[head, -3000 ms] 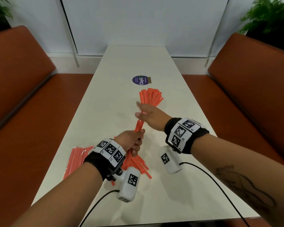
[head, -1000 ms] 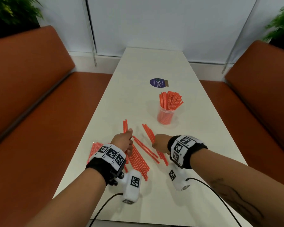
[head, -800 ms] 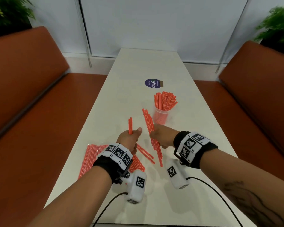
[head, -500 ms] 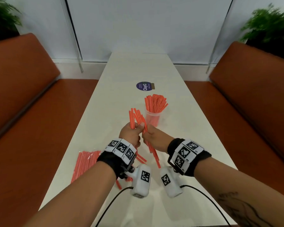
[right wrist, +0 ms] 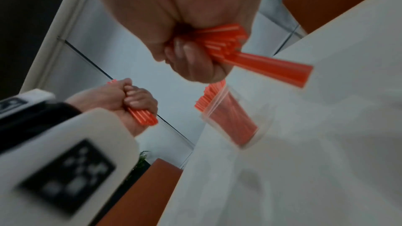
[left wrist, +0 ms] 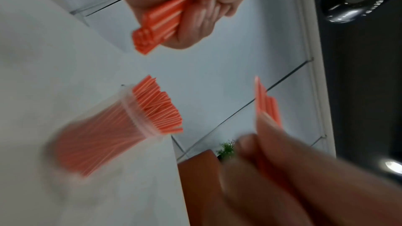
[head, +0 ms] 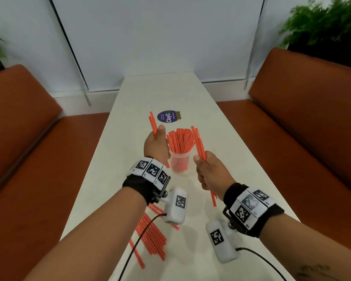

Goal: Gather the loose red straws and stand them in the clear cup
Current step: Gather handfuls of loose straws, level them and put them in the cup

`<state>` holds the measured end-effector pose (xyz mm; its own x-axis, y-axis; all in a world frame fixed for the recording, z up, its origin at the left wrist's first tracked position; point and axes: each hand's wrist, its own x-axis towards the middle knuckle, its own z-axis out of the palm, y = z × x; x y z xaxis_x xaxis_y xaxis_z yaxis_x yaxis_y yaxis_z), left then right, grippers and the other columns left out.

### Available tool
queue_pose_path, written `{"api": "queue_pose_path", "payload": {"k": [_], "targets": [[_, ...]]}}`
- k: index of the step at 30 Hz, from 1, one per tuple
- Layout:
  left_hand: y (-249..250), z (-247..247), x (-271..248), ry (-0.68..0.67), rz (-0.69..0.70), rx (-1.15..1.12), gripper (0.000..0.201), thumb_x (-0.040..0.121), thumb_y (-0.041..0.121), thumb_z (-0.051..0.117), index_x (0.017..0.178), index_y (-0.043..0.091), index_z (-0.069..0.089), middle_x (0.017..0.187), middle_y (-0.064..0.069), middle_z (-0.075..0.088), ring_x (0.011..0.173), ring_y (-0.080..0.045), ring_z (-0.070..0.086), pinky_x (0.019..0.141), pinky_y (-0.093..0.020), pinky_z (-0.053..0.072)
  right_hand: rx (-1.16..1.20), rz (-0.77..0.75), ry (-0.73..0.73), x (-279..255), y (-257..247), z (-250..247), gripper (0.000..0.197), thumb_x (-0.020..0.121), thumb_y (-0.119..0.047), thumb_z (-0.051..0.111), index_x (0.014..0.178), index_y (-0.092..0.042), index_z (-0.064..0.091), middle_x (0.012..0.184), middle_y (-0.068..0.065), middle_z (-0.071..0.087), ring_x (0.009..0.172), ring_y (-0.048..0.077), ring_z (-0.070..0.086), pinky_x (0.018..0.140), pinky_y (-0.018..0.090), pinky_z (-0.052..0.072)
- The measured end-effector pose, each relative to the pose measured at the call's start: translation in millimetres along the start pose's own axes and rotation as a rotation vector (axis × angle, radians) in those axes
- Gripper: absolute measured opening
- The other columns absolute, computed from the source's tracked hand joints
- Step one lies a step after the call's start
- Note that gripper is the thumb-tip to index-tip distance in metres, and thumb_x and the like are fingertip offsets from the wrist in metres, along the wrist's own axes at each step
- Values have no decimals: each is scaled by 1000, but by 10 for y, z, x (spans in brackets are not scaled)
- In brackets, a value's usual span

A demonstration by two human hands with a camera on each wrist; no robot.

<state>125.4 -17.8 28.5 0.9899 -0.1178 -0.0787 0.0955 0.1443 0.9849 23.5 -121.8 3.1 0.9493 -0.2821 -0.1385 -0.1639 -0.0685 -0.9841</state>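
Two fists, left hand (head: 156, 147) and right hand (head: 210, 173), each clench red straws (head: 199, 143) at nine and three o'clock of the clear cup (head: 179, 163), apparently the carrying step, ready for lowering in.

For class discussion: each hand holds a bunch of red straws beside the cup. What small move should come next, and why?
Probably lower one bunch into the cup. The right hand grips its straws upright beside the rim, and the left hand grips another bunch on the other side. The cup already stands quite full, so feeding one bunch at a time seems safer.
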Motion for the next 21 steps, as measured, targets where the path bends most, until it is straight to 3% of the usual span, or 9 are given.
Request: {"api": "queue_pose_path", "payload": {"k": [3, 8, 9, 11, 12, 14, 17, 21], "targets": [[65, 213, 234, -14, 129, -73, 32, 98, 34, 38, 68, 22, 39, 37, 12, 35, 32, -2, 28, 40, -20, 25, -16, -1, 82, 31, 84, -181, 28, 99, -32, 39, 76, -17, 32, 59, -4, 29, 42, 6, 22, 40, 20, 21], [-116, 553, 499, -28, 179, 33, 31, 99, 33, 33, 75, 16, 43, 58, 2, 33, 47, -9, 35, 51, -24, 35, 6, 32, 132, 95, 225, -391, 31, 99, -31, 41, 74, -17, 29, 58, -4, 28, 43, 6, 21, 40, 21, 21], [-197, 582, 540, -20, 192, 120, 30, 99, 34, 33, 80, 14, 45, 61, 0, 39, 53, -12, 41, 57, -25, 42, 6, 38, 133, 112, 249, -426, 31, 99, -31, 41, 74, -17, 29, 58, -4, 28, 42, 6, 22, 40, 21, 21], [-393, 581, 642, 12, 211, 412, 36, 97, 39, 34, 93, 10, 53, 82, -9, 55, 79, -25, 54, 85, -31, 49, 3, 51, 131, 139, 282, -491, 30, 99, -32, 41, 74, -17, 29, 57, -5, 29, 40, 4, 22, 39, 20, 23], [-472, 566, 676, 45, 212, 610, 41, 97, 40, 34, 100, 6, 57, 101, -13, 57, 98, -30, 52, 97, -37, 42, 4, 57, 132, 151, 295, -519, 30, 99, -31, 41, 75, -17, 30, 57, -5, 29, 39, 3, 23, 39, 19, 23], [-571, 552, 695, 88, 250, 874, 44, 96, 39, 35, 110, 5, 59, 130, -10, 47, 121, -31, 39, 105, -40, 28, 16, 64, 137, 176, 321, -569, 30, 99, -31, 41, 74, -17, 31, 56, -5, 30, 38, 3, 23, 39, 19, 24], [-618, 585, 668, 116, 291, 1001, 36, 93, 38, 43, 103, 13, 66, 145, -1, 32, 132, -27, 27, 109, -41, 20, 24, 76, 138, 204, 356, -608, 29, 98, -32, 41, 75, -17, 32, 56, -5, 31, 38, 3, 24, 39, 19, 24], [-599, 613, 627, 150, 202, 1015, 23, 80, 33, 59, 100, 23, 65, 151, 3, 22, 137, -26, 21, 112, -42, 17, 41, 76, 127, 224, 342, -603, 30, 98, -33, 41, 75, -17, 32, 57, -4, 30, 40, 5, 22, 39, 20, 23]]}}
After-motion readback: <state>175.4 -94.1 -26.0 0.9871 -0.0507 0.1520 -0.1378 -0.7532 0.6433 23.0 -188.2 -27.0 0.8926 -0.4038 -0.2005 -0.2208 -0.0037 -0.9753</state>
